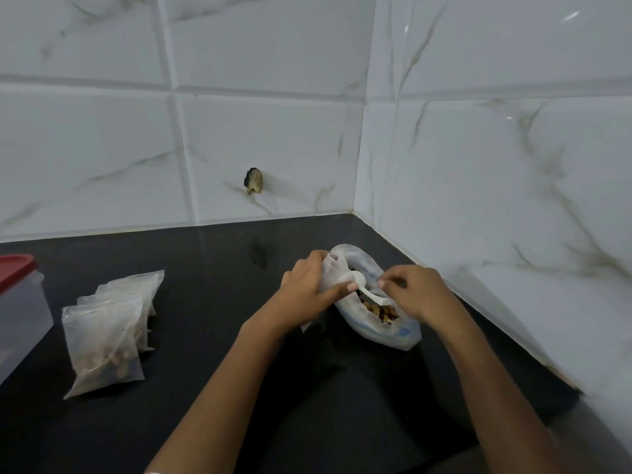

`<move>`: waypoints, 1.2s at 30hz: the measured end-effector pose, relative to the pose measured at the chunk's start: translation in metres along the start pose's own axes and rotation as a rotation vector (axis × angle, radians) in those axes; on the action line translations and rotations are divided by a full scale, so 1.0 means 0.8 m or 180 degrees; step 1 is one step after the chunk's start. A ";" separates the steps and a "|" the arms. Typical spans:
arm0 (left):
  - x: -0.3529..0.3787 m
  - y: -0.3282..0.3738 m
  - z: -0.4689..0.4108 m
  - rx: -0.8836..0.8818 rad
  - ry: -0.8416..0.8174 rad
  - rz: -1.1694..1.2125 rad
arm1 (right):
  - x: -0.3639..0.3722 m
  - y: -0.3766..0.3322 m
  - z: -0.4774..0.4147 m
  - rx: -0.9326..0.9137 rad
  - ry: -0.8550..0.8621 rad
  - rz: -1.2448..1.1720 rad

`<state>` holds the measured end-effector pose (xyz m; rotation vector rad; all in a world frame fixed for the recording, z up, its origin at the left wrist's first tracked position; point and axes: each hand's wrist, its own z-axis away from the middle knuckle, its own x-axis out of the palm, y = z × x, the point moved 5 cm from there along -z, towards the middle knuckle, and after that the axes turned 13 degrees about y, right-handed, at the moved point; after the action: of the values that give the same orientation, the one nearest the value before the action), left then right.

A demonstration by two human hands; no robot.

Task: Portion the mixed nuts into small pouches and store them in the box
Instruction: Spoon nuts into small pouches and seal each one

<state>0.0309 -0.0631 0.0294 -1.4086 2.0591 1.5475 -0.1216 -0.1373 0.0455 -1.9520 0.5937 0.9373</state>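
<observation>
Hands meet low in my feed, over the black counter [205, 405]. The left hand [307, 285] is curled around a small pouch [330, 266], with its thumb lying against a white spoon [362, 285]. The right hand [419, 292] sits just across from it, fingertips pinched. I cannot tell whether they hold the spoon's end or the bag's rim.

Under and between both hands lies the big bag [379, 331], mouth open, its long axis running from below the right hand away towards the left hand. The spoon slants the same way. The mixed nuts [379, 311] show just beside the right hand, so I judge the next scoop is a short carry across to the pouch.

Well off to the left hand's outer side a stack of filled pouches [106, 336] leans together. Past them is the box [20, 313] with its red lid, so the left hand is the nearer one for storing. Beyond is a tiled wall [478, 165] with a chipped hole [253, 181].
</observation>
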 end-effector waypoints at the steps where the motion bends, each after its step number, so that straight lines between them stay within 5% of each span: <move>1: 0.001 0.002 0.002 0.0063 0.0024 -0.0045 | 0.001 -0.001 0.003 -0.0015 -0.0074 0.0191; 12: -0.001 -0.007 0.009 -0.0047 -0.0503 -0.1012 | 0.003 -0.029 -0.002 -0.0452 -0.0199 0.1584; 23: 0.002 -0.004 0.019 -0.0171 -0.0665 -0.0865 | 0.013 -0.044 -0.002 -0.0274 -0.0287 0.0640; 29: 0.004 0.003 0.028 -0.0127 -0.0453 -0.0833 | -0.036 -0.039 0.022 -0.0390 0.0837 0.0500; 36: 0.011 0.002 0.036 -0.0247 -0.0396 -0.0708 | -0.045 -0.043 0.052 -0.0357 0.0196 0.0980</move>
<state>0.0148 -0.0437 0.0126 -1.4708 1.7247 1.5921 -0.1351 -0.0827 0.0768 -2.0302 0.9137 1.1223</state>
